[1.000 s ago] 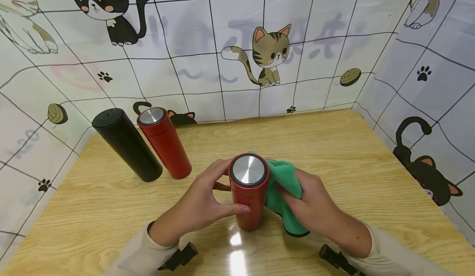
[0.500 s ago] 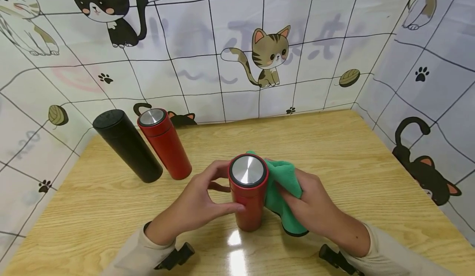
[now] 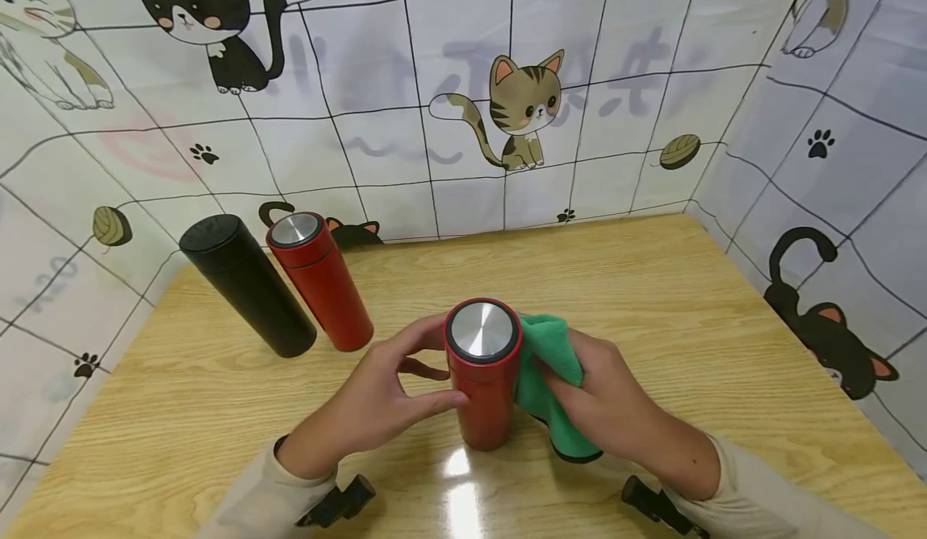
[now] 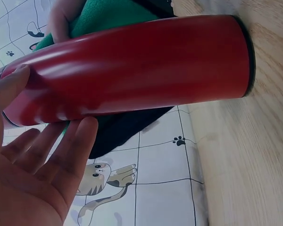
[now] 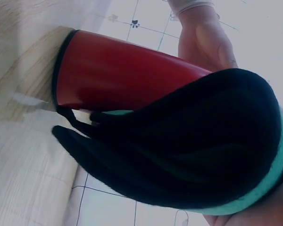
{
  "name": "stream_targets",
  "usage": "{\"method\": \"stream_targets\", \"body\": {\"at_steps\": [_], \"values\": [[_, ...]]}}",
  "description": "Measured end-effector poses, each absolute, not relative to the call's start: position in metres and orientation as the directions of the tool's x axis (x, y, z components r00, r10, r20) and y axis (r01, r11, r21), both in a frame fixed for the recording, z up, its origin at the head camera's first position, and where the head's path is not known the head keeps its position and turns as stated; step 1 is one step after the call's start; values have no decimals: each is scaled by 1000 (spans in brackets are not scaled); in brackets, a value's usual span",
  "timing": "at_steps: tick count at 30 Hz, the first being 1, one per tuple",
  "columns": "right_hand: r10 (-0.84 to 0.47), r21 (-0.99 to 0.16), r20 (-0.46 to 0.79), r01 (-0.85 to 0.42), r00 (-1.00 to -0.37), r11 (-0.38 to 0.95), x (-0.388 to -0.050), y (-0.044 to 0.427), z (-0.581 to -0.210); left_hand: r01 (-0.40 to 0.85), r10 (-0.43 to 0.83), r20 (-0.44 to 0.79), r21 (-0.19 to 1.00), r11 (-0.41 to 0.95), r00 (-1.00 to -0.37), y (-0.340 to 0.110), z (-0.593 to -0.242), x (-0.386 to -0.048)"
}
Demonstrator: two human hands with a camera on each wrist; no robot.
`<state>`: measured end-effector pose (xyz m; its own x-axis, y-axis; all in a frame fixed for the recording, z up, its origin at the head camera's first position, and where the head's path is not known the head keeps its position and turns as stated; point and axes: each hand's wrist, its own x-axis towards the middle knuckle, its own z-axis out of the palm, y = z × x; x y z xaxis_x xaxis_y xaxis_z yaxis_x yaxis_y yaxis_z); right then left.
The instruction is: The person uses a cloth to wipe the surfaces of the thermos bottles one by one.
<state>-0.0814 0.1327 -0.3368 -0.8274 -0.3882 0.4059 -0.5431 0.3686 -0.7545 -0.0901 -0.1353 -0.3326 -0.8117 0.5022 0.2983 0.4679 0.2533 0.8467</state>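
A red bottle with a silver lid (image 3: 484,386) stands upright near the table's front. On its left side my left hand (image 3: 376,398) holds it lightly, thumb at the front and fingers toward the back; the left wrist view shows the thumb and fingertips at the red bottle (image 4: 146,66). My right hand (image 3: 615,402) grips a green cloth (image 3: 554,386) against the bottle's right side. The cloth's dark underside (image 5: 188,141) hangs folded beside the bottle in the right wrist view. The cloth hides some of my right fingers.
At the back left, a black bottle (image 3: 249,285) and a second red bottle (image 3: 322,281) stand side by side on the wooden table (image 3: 615,273). A wall covering with cat drawings (image 3: 376,64) rises behind and at both sides.
My left hand has shifted slightly left, its thumb now nearer the bottle's left edge. The right hand and cloth have barely moved.
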Motion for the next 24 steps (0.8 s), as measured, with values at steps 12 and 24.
{"method": "stream_targets", "body": {"at_steps": [12, 24], "values": [[-404, -751, 338, -502, -850, 428, -80, 129, -338, 505, 371, 368, 762, 404, -852, -112, -333, -69], [-356, -752, 456, -567, -816, 336, -81, 130, -337, 457, 396, 304, 801, 386, -867, -113, -329, -74]]}}
